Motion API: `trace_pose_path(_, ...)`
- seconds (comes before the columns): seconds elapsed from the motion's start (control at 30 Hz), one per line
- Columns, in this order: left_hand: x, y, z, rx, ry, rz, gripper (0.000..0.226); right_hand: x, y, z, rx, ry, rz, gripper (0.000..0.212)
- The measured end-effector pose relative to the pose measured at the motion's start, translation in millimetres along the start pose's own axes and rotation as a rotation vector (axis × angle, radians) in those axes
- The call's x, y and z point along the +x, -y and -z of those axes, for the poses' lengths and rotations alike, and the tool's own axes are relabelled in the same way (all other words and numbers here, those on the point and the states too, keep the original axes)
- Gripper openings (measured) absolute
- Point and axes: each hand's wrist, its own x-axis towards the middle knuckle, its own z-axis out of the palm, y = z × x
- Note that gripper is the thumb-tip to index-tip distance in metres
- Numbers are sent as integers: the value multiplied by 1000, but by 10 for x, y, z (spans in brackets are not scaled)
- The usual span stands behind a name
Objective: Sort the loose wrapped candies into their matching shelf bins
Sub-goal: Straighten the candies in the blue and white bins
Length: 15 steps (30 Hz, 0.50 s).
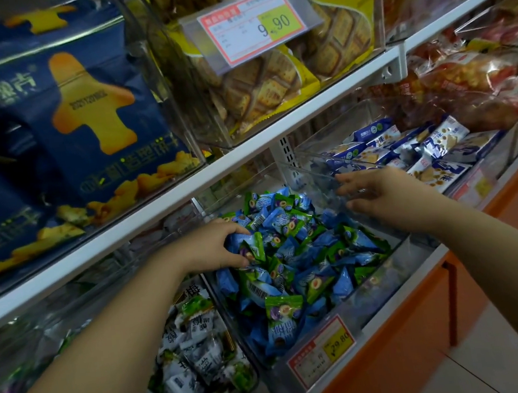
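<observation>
A clear bin [388, 291] on the lower shelf holds a heap of blue and green wrapped candies [303, 256]. My left hand [215, 249] reaches into its left side, fingers and thumb curled round a few of these candies [250, 245]. My right hand [383, 195] hovers over the bin's right rear, fingers stretched out and holding nothing, close to the clear wall between this bin and the one to the right. A bin of grey and white wrapped candies [198, 358] sits to the left, under my left forearm.
Blue and white biscuit packs [420, 149] fill the bin to the right. The white shelf edge [158, 230] runs just above both hands, with navy snack bags [65, 121] and yellow biscuit packs [270, 78] on top. A price tag [322, 349] hangs on the candy bin's front.
</observation>
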Motion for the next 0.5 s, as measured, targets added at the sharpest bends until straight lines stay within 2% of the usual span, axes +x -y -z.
trace_pose_path(0.07,-25,-71,41,-55,-16,-29,58,2,-1,-1,10,-1,-3,31)
trace_pose_path(0.2,39,-437,58,-211,-289,-195,41,5,-11,-4,2,-10,-1,31)
trace_pose_path(0.27,149,-681,33,-249,-328,-262,38,5,-8,-3,-1,-13,-1,31)
trace_pose_path(0.4,405,-1122,-82,-409,-141,-314,35,1,-4,9,-4,-3,8,31)
trace_pose_path(0.5,567,-1262,-251,-278,42,-347,39,-2,-11,19,21,3,1,32)
